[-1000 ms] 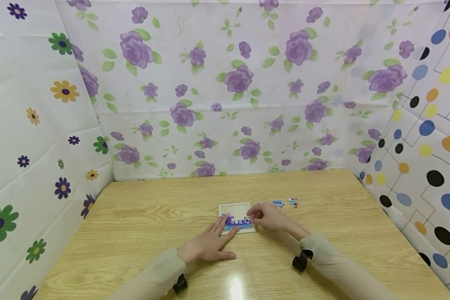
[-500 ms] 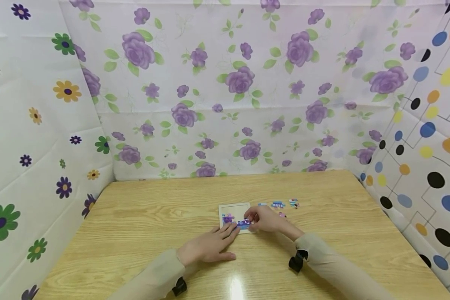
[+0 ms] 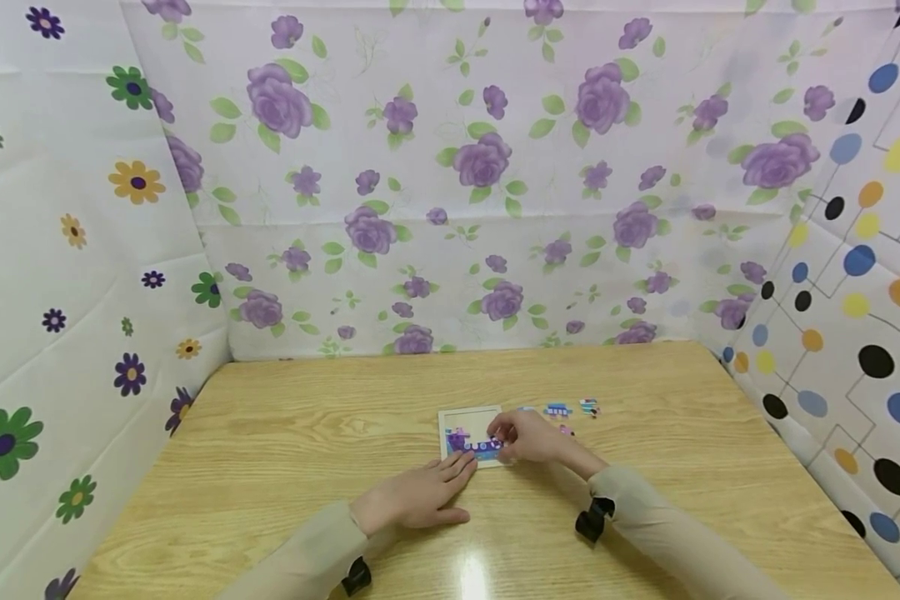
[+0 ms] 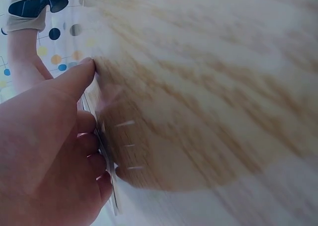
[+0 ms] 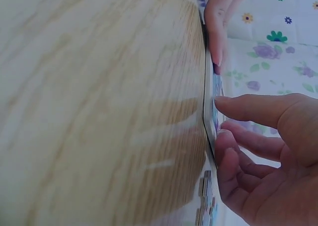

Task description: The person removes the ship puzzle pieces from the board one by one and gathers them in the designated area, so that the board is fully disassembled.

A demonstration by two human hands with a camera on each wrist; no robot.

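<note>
A white-framed jigsaw puzzle board [image 3: 468, 411] lies mid-table, its lower part filled with joined purple and blue pieces [image 3: 482, 446]; the upper part shows bare backing. My left hand [image 3: 418, 496] rests palm down, fingers extended onto the board's lower left edge, thumb out on the table. With curled fingers my right hand [image 3: 537, 439] holds a puzzle piece at the right end of the picture, thumb and forefinger tips down at the board. The piece is mostly hidden by the fingers. In the right wrist view the thumb [image 5: 248, 109] meets the puzzle surface, forefinger beside it.
Beyond the right hand lie loose puzzle pieces: a blue one [image 3: 557, 410], a small striped group [image 3: 589, 407] and a pink one [image 3: 567, 430]. Patterned cloths hang behind the wooden table [image 3: 330, 408] and along both sides.
Over the second, the right hand has shifted slightly left and nearer on the board, uncovering loose pieces behind it. The left fingers have drawn back toward the board's near edge.
</note>
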